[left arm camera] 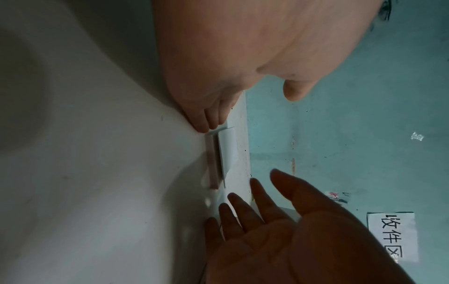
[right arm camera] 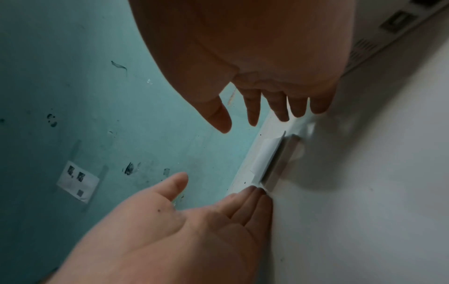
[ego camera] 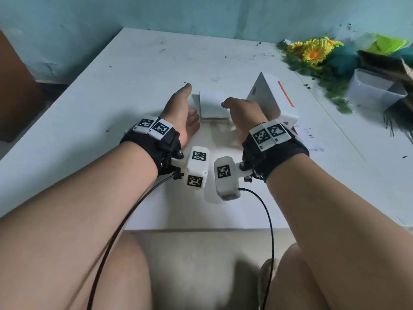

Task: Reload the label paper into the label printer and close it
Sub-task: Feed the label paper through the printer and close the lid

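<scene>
A flat stack of white label paper [ego camera: 213, 108] lies on the white table [ego camera: 134, 74], its top sheet lifted at one edge. My left hand [ego camera: 190, 106] stands edge-down at the stack's left side with straight fingers [left arm camera: 206, 119], and their tips touch the stack [left arm camera: 224, 151]. My right hand [ego camera: 239, 117] stands at the stack's right side, fingers [right arm camera: 279, 109] spread and straight, a little apart from the stack [right arm camera: 267, 153]. Neither hand holds anything. The white label printer [ego camera: 270, 97], with an orange stripe, stands just right of my right hand.
Artificial sunflowers [ego camera: 312, 50], a clear plastic tub [ego camera: 373, 90] and cardboard crowd the table's back right. Printed labels [ego camera: 315, 148] lie to the right of the printer. A teal wall runs behind the table, and the table's front edge [ego camera: 201, 229] is near my knees.
</scene>
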Motion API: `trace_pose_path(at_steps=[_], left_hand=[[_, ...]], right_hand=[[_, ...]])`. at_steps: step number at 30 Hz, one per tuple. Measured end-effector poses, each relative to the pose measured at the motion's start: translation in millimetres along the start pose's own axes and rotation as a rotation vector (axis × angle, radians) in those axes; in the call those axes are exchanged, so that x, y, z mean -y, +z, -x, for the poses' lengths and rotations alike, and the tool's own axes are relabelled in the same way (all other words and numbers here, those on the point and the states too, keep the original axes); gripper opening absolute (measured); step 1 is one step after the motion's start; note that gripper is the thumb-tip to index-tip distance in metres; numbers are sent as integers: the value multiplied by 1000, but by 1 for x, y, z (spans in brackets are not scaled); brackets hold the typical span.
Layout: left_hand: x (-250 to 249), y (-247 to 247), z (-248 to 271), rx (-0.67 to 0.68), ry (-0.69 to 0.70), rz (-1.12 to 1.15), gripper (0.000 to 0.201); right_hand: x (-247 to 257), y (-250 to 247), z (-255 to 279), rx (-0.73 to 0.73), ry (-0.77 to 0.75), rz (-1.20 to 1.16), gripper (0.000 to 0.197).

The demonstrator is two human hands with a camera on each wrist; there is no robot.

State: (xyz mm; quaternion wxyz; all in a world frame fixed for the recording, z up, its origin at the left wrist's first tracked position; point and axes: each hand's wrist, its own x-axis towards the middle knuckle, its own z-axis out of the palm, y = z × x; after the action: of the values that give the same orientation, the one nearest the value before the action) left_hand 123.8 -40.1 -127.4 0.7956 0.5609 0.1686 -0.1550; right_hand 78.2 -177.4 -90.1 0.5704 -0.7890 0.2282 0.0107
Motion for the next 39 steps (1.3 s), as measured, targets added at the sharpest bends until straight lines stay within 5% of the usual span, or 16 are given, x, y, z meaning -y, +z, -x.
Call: trace_pose_path(at_steps=[10, 20, 39], left_hand=[[-7, 3, -5, 37, -32, -68, 50], [-8, 8, 12, 22, 55, -58, 17], [4, 17, 10, 53, 25, -131, 34]], right_hand=[[3, 21, -12, -2, 56, 33, 20], [3, 13, -2, 11, 27, 74, 30], [-3, 3, -1, -25, 39, -119, 18]])
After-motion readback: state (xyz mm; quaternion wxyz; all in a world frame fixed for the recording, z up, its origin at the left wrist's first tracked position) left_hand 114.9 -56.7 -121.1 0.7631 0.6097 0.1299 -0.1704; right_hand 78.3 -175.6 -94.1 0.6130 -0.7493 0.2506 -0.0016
